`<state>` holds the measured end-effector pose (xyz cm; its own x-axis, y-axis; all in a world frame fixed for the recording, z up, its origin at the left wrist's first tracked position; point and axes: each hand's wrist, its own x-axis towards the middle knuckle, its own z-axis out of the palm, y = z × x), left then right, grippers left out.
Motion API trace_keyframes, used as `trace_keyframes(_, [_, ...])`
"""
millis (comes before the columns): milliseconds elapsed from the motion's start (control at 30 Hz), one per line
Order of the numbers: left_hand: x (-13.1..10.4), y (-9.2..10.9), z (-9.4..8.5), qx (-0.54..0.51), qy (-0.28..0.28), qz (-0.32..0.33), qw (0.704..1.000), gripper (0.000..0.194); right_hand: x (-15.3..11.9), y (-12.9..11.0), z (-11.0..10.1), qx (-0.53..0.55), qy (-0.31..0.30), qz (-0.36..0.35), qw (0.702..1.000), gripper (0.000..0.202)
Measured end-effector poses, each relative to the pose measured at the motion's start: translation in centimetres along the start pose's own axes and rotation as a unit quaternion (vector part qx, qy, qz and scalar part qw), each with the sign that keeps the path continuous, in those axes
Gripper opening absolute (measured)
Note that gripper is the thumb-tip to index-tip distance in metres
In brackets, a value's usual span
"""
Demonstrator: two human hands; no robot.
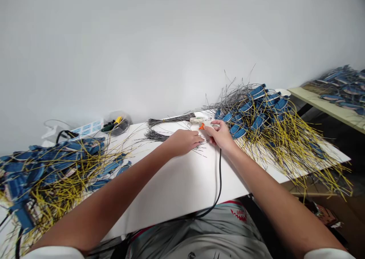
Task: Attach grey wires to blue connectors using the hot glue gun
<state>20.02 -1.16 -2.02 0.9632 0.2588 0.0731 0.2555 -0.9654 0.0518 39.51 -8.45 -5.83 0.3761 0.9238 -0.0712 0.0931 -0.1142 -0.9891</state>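
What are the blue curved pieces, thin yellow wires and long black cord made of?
Blue curved pieces: maybe dullish plastic, because they hold stiff curves; blur hides detail.
Thin yellow wires: probably smooth plastic coating, with even colour and springy bends; any metal inside is hidden.
Long black cord below the right hand: likely dull rubber or soft plastic, bending in one smooth curve.

Worktop count: one left hand, one right hand, one orange-marked tool, two dark wire bundles, one clear tub; blue pieces, heaped, uncountable.
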Motion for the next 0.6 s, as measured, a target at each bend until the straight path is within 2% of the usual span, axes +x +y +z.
trace_keyframes(100, [0.0, -0.3, 0.2, -0.018, -0.005, -0.019, 1.0, 0.028, -0.8, -1.1, 0.6, 0.105, 0.034, -0.043, 0.993, 0.072])
trace_keyframes(167, [0.0, -0.1, 0.2, -0.027, -0.002, -0.022, 0.999, 0.025, -1.4, -2.0, 0.8, 0.185, 0.012, -0.065, 0.981, 0.071])
trace_keyframes(300, [-0.2, 0.4, 0.2, -0.035, 0.019, -0.019, 0.999, 0.025, -2.0, -2.7, 0.8, 0.268, -0.094, 0.014, 0.959, 0.057])
trace_keyframes(433, [-0.5, 0.6, 0.0, -0.075, 0.045, -0.041, 0.995, 0.023, -1.9, -2.4, 0.7, 0.319, -0.101, 0.083, 0.939, 0.052])
trace_keyframes(600, [-0.7, 0.7, -0.8, -0.13, 0.072, -0.061, 0.987, 0.017, -1.8, -2.5, 0.8, 0.338, -0.087, 0.084, 0.933, 0.047])
